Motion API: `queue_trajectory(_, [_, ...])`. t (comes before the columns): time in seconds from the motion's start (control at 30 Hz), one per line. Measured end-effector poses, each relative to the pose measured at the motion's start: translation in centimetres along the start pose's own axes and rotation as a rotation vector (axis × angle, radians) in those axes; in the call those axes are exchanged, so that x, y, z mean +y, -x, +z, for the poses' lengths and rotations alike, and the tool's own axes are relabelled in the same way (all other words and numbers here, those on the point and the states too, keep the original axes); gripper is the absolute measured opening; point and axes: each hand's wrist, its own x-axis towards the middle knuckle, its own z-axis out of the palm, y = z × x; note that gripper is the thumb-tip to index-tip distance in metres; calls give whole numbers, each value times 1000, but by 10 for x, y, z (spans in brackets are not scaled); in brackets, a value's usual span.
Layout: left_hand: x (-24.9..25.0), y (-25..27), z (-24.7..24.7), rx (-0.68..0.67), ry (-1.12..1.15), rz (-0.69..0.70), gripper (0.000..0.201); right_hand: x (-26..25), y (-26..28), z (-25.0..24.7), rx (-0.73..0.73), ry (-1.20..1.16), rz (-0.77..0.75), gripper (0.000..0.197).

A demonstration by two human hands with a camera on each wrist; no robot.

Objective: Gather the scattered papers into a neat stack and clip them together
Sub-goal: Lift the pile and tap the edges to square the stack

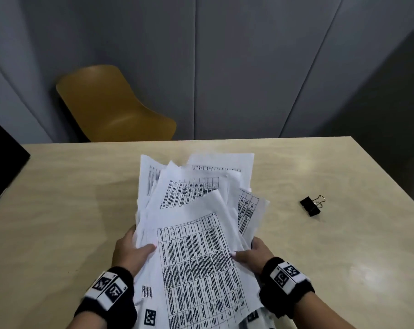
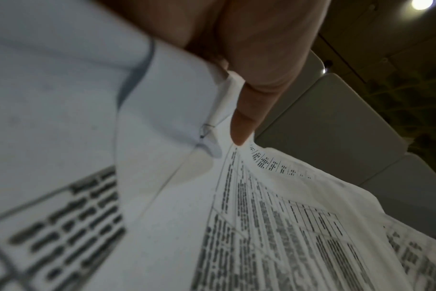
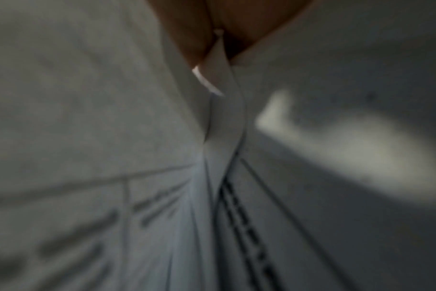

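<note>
Uneven white printed paper sheets [image 1: 196, 252] are gripped on both sides by the left hand [image 1: 130, 252] and right hand [image 1: 255, 254]; a black binder clip [image 1: 311, 206] lies apart on the beige counter [image 1: 70, 198].

No word, number or brand can be read in any view. The papers [image 1: 196, 248] carry printed tables with dense black lines of text, but the letters are too small and blurred to read, in the head view and also in both wrist views. One sheet [image 1: 144, 302] at 7 o'clock of the bundle has a small text block and a black-and-white square code mark [image 1: 150, 317], not readable as text. The wristbands [image 1: 109, 289] on both arms show similar square code marks, without letters. The binder clip [image 1: 311, 206] at 3 o'clock shows no label
</note>
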Motion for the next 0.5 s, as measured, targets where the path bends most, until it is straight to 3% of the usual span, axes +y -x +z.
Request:
queue_trajectory(0.07, [-3,-4,-3,-4,86,-99,67,3,8,-2,2,-51,-30,61])
queue_trajectory(0.17, [-3,-10,-16,-120,269,-255,75,5,21,-9,-9,-171,-118,74])
queue_trajectory(0.27, [5,-5,-23,-316,312,-331,78,6,33,-20,-84,-327,-203,50])
queue_trajectory(0.33, [15,5,-21,-428,317,-279,69,7,38,-27,-106,-356,-260,41])
queue_trajectory(0.4, [28,17,-18,-454,345,-195,66,-1,43,-31,-80,-355,-281,39])
queue_trajectory(0.5, [51,18,-14,-315,359,-46,37,-31,51,-39,20,-218,-324,5])
